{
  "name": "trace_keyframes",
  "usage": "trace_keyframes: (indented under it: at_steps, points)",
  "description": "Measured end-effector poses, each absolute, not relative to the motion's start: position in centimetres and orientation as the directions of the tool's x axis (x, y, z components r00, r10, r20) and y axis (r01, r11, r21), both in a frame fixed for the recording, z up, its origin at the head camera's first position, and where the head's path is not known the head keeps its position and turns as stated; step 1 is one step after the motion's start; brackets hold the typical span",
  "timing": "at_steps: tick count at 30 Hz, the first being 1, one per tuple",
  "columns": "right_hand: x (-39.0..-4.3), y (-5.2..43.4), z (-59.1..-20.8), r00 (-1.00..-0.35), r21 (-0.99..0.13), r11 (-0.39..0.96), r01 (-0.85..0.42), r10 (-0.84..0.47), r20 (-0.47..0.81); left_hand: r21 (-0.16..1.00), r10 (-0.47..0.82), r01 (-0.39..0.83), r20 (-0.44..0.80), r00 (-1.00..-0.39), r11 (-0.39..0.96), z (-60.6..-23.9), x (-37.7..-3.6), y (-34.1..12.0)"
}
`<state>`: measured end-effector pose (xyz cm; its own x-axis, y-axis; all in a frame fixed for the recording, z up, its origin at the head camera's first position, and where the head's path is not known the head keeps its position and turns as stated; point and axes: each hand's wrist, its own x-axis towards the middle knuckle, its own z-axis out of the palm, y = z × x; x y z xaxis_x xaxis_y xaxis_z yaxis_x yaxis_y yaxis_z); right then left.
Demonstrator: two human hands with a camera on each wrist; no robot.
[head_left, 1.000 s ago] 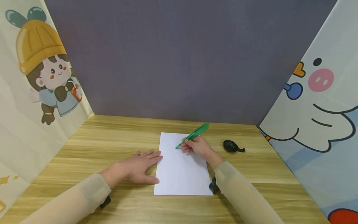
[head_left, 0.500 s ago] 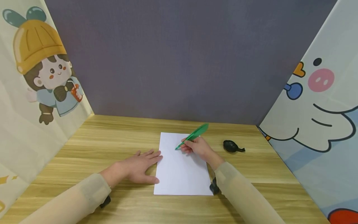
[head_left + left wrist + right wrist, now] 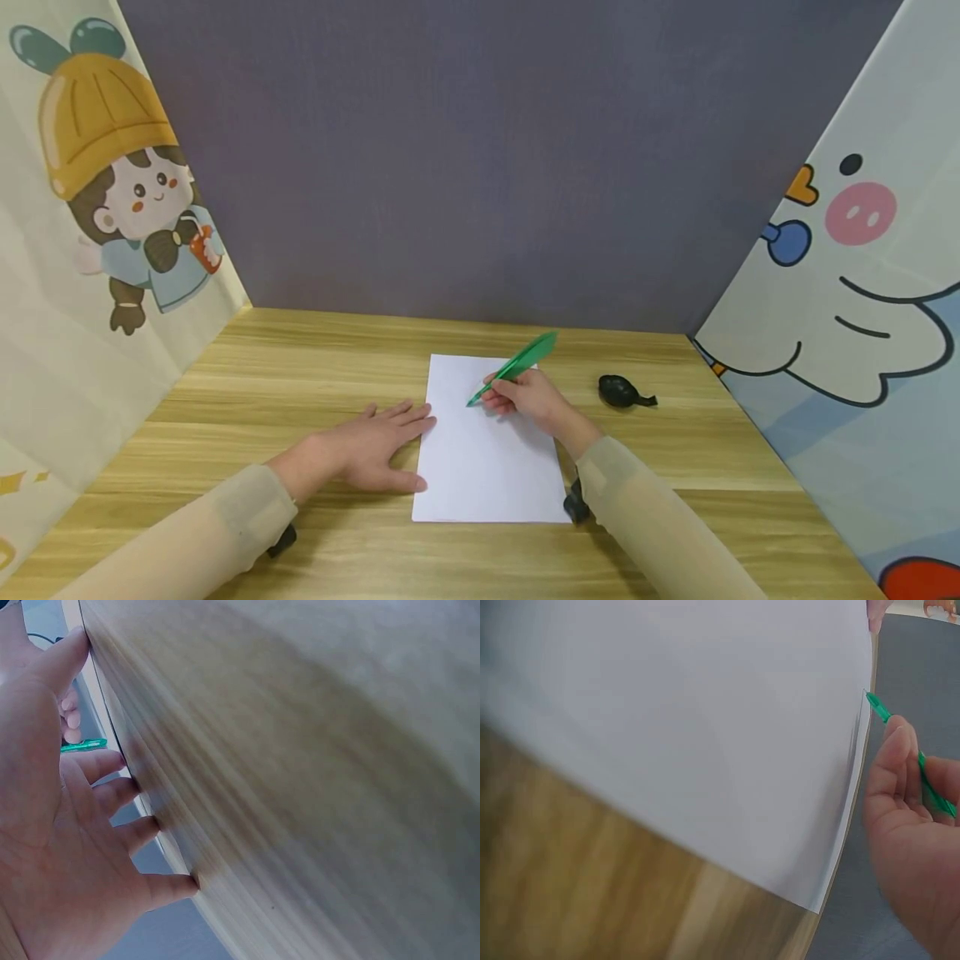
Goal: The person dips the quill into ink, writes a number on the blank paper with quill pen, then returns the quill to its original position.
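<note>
A white sheet of paper (image 3: pixel 483 471) lies flat in the middle of the wooden table. In my right hand (image 3: pixel 531 397) I pinch a green feather-shaped pen (image 3: pixel 528 357), tilted, its tip at the upper part of the sheet. The right wrist view shows the pen tip (image 3: pixel 876 704) meeting the paper surface, with thumb and fingers curled round the barrel. My left hand (image 3: pixel 381 448) rests palm down with spread fingers, fingertips and thumb at the sheet's left edge. Whether there are marks on the paper I cannot tell.
To the right of the paper lies a black rounded object (image 3: pixel 619 392) with a narrow tail. A dark grey panel (image 3: pixel 465 167) stands behind the table (image 3: pixel 300 358). Cartoon-printed sheets, one left (image 3: pixel 45 333) and one right (image 3: pixel 840 433), close off the sides.
The pen and my right hand have shifted slightly down and to the left across the paper. My left hand stays where it was.
</note>
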<state>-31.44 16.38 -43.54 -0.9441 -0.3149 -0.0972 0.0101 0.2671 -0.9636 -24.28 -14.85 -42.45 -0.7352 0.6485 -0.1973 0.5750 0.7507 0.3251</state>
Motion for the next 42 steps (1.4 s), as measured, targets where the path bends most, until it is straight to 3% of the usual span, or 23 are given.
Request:
trace_keyframes:
  at_steps: [42]
  points:
    - [-29.9,16.6,-43.7,-0.914,-0.956,0.292,0.024,-0.380,-0.139,0.321,0.654,0.585,-0.179,-0.735,0.745,-42.8,-24.4,-15.0]
